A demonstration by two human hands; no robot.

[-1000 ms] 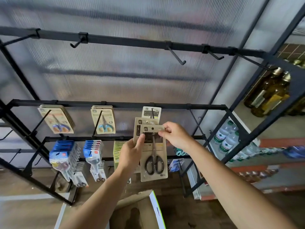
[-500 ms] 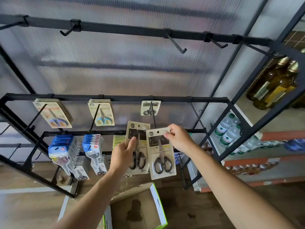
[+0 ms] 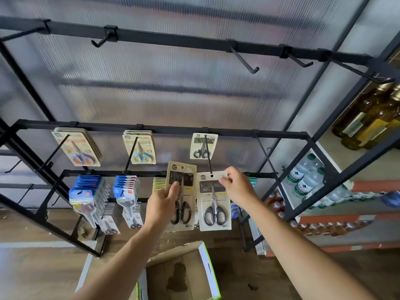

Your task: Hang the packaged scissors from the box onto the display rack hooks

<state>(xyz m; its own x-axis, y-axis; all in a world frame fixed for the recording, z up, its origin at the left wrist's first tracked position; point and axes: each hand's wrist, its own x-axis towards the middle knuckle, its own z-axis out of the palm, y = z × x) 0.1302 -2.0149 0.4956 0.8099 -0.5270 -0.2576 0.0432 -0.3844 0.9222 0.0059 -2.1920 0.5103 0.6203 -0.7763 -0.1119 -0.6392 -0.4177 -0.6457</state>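
Two carded scissors are up at the rack, one per hand. The right hand (image 3: 238, 187) pinches the right card (image 3: 214, 204) at its top corner, thumb on the face, with the rest of the card hanging below and to the inside of the hand. The left hand (image 3: 164, 202) pinches the left card (image 3: 181, 191) along its outer edge at mid height, thumb across the front; that card stands up above the hand and touches or just overlaps the right card's edge. Handling, as judged: each pack is light, a thin card that is stiff enough flat but would bend if squeezed mid panel. The weight sits low at the handles, so it swings from a top pinch. The best hold is the top edge beside the hang hole (image 3: 212, 176), which is the part likely to tear. The hole sits just inside the right fingertips, right under the tip of the peg (image 3: 207, 154). One pack (image 3: 202, 146) already hangs further back on the peg. The box (image 3: 206, 269) lies open on the floor, well below both wrists.
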